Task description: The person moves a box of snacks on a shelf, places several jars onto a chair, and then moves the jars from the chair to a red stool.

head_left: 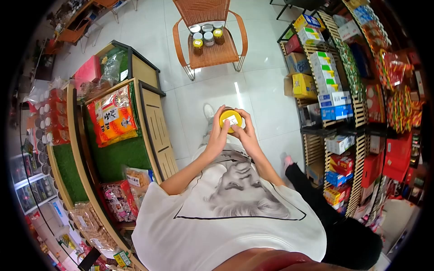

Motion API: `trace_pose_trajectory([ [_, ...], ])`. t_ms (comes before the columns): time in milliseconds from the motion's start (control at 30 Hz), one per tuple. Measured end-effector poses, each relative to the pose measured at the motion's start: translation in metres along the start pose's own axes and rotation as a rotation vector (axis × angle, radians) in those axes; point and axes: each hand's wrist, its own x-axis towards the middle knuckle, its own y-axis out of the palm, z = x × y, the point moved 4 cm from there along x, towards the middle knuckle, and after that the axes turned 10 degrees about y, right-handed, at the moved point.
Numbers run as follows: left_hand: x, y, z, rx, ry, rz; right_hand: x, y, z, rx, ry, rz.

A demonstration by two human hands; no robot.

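Yellow-lidded jar (228, 115): in front of the wicker chair (226, 55), well apart from it, lid facing up and bearing a white label. Left hand (219, 133) and right hand (247, 133): both grasping this jar, one from each side, thumbs on or near the lid. On the chair's seat, a cluster of jars (208, 39) stands between the armrests, taking up part of the seat; lids are yellow or silvery. Left of the chair and nearer the camera: a display stand (156, 131) carrying orange packets (113, 116). Right of the chair: a slatted rack (313, 149) loaded with boxes (324, 72). Nearer than the chair, on the right: a black-clothed leg (297, 179).
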Motion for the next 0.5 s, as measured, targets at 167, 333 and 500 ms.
trace_pose_trajectory([
  [167, 0.091, -0.04, 0.055, -0.102, -0.109, -0.143, 0.111, 0.011, 0.023, -0.215, -0.031, 0.01],
  [333, 0.181, -0.075, 0.075, -0.13, -0.069, -0.124, 0.208, 0.017, 0.057, -0.254, 0.019, 0.042],
  [500, 0.254, -0.098, 0.126, -0.302, -0.259, -0.17, 0.304, 0.012, 0.065, -0.429, -0.042, 0.063],
])
